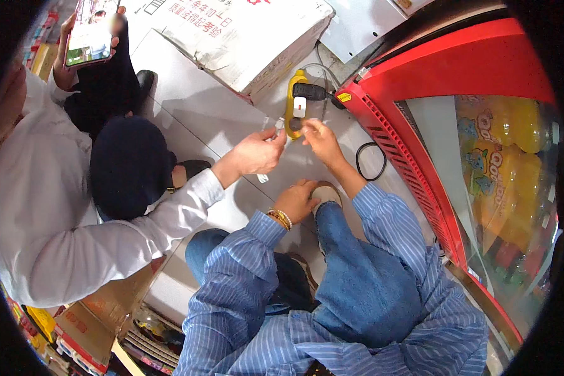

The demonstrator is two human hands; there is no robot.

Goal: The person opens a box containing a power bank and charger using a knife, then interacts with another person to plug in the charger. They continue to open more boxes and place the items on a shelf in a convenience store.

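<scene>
My right hand (320, 136) reaches to the lower end of a yellow power strip (290, 102) on the floor; its fingertips are close together, and whether they hold anything is unclear. A white USB charger (299, 107) and a black plug (309, 91) sit in the strip. My left hand (295, 199), with beaded bracelets at the wrist, rests by the toe of my shoe (326, 191), apparently holding nothing. Just left of the strip, another person's hand (257, 152) holds a white cable (263, 178) with its connector end pointing up.
The other person, in a white shirt (98, 244), crouches at left with a phone (90, 35) in the other hand. A large white carton (249, 42) stands ahead. At right is a red drinks cooler (404, 155), with a black cable loop (370, 161) beside it. Open cardboard boxes (87, 329) lie lower left.
</scene>
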